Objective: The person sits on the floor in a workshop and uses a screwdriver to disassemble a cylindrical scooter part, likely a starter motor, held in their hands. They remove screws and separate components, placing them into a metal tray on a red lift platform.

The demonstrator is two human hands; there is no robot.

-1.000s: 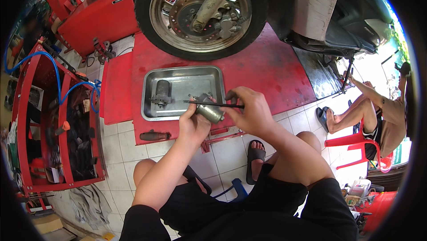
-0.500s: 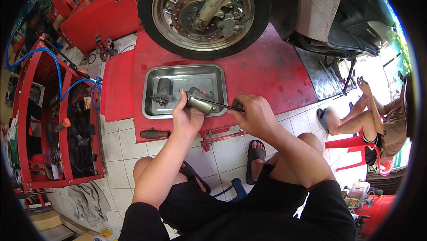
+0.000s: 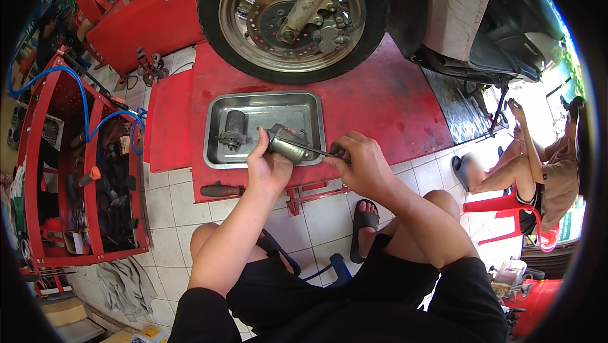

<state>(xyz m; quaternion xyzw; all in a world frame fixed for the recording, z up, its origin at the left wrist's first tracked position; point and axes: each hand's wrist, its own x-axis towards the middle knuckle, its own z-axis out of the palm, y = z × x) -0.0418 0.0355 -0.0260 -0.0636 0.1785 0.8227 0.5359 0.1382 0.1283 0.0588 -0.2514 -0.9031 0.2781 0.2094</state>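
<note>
A silvery metal cylinder (image 3: 288, 148), which looks like a small motor housing, rests in my left hand (image 3: 271, 171). The fingers wrap under it and the thumb stands up at its left end. My right hand (image 3: 362, 164) is closed around the outer end of a thin dark tool shaft (image 3: 320, 152). That shaft runs left to the cylinder; where its tip sits on it I cannot tell. Both hands are over the front right part of a steel tray (image 3: 266, 97). Inside the tray, a darker motor-like cylinder (image 3: 234, 129) stands at the left.
A dark-handled tool (image 3: 220, 190) lies at the front edge of the red platform (image 3: 380, 109). Behind the tray is a motorcycle's front wheel (image 3: 209, 33). A red tool cart (image 3: 95, 121) with a blue hose (image 3: 82, 99) stands left. Another person (image 3: 554, 172) sits at right.
My right hand has turned slightly around the tool shaft. The left hand keeps its hold on the cylinder. The seated person's upper body has shifted slightly.
</note>
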